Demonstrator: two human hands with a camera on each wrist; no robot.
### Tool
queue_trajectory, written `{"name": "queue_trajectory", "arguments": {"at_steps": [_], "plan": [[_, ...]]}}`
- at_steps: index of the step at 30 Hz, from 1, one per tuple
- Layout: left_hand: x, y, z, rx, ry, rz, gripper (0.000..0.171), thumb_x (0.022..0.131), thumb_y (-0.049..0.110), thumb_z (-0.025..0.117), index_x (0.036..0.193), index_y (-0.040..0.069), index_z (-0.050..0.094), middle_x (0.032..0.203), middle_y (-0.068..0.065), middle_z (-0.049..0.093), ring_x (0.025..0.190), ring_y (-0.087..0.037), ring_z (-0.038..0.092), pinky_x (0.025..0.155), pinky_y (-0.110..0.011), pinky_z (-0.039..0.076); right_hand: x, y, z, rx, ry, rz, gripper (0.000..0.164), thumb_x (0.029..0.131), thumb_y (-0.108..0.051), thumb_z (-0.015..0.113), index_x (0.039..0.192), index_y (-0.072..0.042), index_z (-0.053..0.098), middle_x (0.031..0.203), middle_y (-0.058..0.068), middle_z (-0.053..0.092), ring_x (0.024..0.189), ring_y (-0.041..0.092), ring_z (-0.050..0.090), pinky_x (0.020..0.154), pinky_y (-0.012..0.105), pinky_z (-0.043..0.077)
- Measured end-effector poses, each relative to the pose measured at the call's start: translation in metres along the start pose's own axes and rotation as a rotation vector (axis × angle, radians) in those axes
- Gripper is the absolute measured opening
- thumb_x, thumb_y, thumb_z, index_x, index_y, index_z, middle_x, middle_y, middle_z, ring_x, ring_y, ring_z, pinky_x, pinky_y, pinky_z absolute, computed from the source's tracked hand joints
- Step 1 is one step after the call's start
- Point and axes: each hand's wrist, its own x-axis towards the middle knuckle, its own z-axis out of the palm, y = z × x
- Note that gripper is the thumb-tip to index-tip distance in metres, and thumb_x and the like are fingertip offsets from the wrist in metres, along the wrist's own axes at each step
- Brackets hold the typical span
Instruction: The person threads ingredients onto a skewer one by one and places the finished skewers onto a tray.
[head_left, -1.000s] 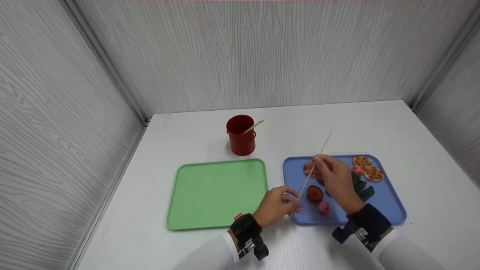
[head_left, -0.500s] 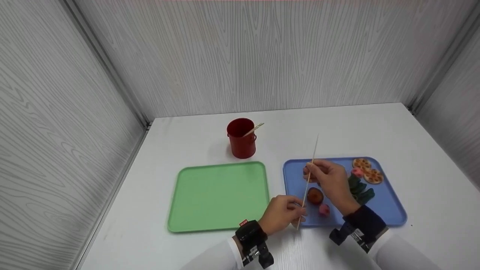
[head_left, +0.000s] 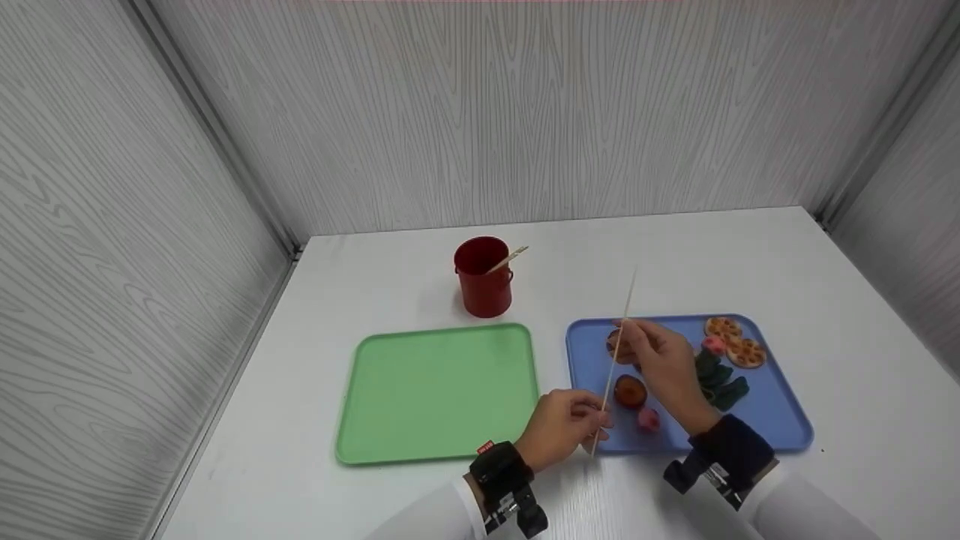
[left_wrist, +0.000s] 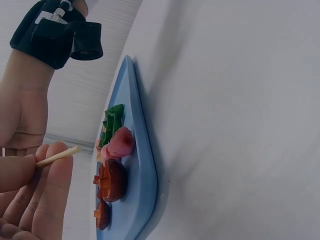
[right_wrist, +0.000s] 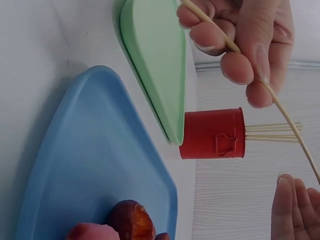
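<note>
A thin wooden skewer (head_left: 612,366) slants above the left part of the blue tray (head_left: 787,420). My left hand (head_left: 562,427) pinches it near its lower end, which pokes out past the fingertips in the left wrist view. Higher up, my right hand (head_left: 664,367) holds the skewer between thumb and finger; its grip is partly cut off in the right wrist view. Below the hands on the tray lie brown mushroom-like pieces (head_left: 630,391), a pink ball (head_left: 649,420) and green leafy pieces (head_left: 724,386). Part of the food is hidden behind the right hand.
Two lotus root slices (head_left: 746,352) and another pink ball (head_left: 714,345) lie at the tray's back right. A green tray (head_left: 442,397) sits to the left. Behind the trays stands a red bucket (head_left: 486,292) with several skewers (right_wrist: 272,132). Wood-patterned walls border the table.
Both hands shifted with the skewer, which tilted more upright; the left hand moved slightly right and nearer. Over the last half second the right hand's fingers shifted, uncovering more of a mushroom piece.
</note>
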Motion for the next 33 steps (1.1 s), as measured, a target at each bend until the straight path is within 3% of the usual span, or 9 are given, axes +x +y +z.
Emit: {"name": "queue_trajectory", "arguments": {"at_steps": [3, 6, 11, 17, 23, 28, 33], "plan": [[0.002, -0.001, 0.0, 0.024, 0.021, 0.034, 0.016, 0.094, -0.002, 0.059, 0.106, -0.012, 0.065, 0.089, -0.013, 0.072, 0.074, -0.018, 0.071, 0.064, -0.025, 0.058, 0.003, 0.013, -0.002, 0.006, 0.005, -0.027, 0.035, 0.107, -0.02, 0.039, 0.115, 0.002, 0.065, 0.094, 0.024, 0.068, 0.084, 0.027, 0.069, 0.071, 0.026, 0.057], [0.003, -0.002, -0.001, 0.042, 0.043, 0.056, 0.017, 0.095, -0.002, 0.057, 0.108, -0.011, 0.065, 0.089, -0.012, 0.072, 0.074, -0.015, 0.07, 0.066, -0.023, 0.058, 0.005, 0.019, -0.004, -0.09, 0.015, -0.031, 0.04, 0.107, -0.027, 0.036, 0.116, 0.0, 0.064, 0.094, 0.021, 0.068, 0.085, 0.028, 0.067, 0.07, 0.023, 0.055], [0.003, -0.004, -0.005, 0.049, 0.069, 0.066, 0.017, 0.096, -0.002, 0.056, 0.108, -0.01, 0.065, 0.087, -0.011, 0.072, 0.073, -0.013, 0.069, 0.068, -0.022, 0.058, 0.007, 0.028, -0.007, -0.384, -0.036, -0.053, 0.032, 0.103, -0.026, 0.05, 0.116, -0.002, 0.066, 0.089, 0.013, 0.067, 0.081, 0.027, 0.063, 0.07, 0.029, 0.051], [0.002, -0.006, -0.009, 0.045, 0.079, 0.06, 0.015, 0.096, 0.0, 0.057, 0.106, -0.006, 0.066, 0.087, -0.011, 0.071, 0.073, -0.013, 0.069, 0.067, -0.023, 0.057, 0.004, 0.04, -0.007, -0.712, -0.175, -0.198, 0.029, 0.091, -0.014, 0.069, 0.112, 0.005, 0.067, 0.103, 0.021, 0.066, 0.094, 0.036, 0.062, 0.08, 0.051, 0.052], [-0.002, -0.007, -0.012, 0.033, 0.091, 0.047, 0.015, 0.096, 0.001, 0.057, 0.106, -0.006, 0.066, 0.089, -0.014, 0.071, 0.074, -0.014, 0.069, 0.067, -0.025, 0.058, -0.003, 0.044, -0.006, -1.03, -0.25, -0.293, 0.037, 0.079, -0.023, 0.081, 0.1, 0.006, 0.07, 0.093, 0.021, 0.064, 0.083, 0.038, 0.06, 0.071, 0.051, 0.052], [-0.002, -0.01, -0.013, 0.025, 0.088, 0.06, 0.017, 0.097, 0.001, 0.056, 0.108, -0.008, 0.065, 0.089, -0.014, 0.071, 0.076, -0.015, 0.07, 0.068, -0.025, 0.058, -0.009, 0.043, -0.007, -1.166, -0.289, -0.296, 0.036, 0.078, -0.026, 0.083, 0.09, 0.004, 0.068, 0.09, 0.019, 0.061, 0.081, 0.036, 0.053, 0.069, 0.05, 0.05], [0.0, -0.011, -0.013, -0.008, 0.073, 0.065, 0.017, 0.097, 0.0, 0.055, 0.109, -0.008, 0.064, 0.091, -0.019, 0.07, 0.075, -0.016, 0.069, 0.069, -0.028, 0.059, -0.011, 0.039, -0.01, -1.197, -0.299, -0.226, 0.036, 0.08, -0.027, 0.081, 0.085, 0.003, 0.063, 0.088, 0.018, 0.058, 0.083, 0.036, 0.051, 0.069, 0.051, 0.05]]}}
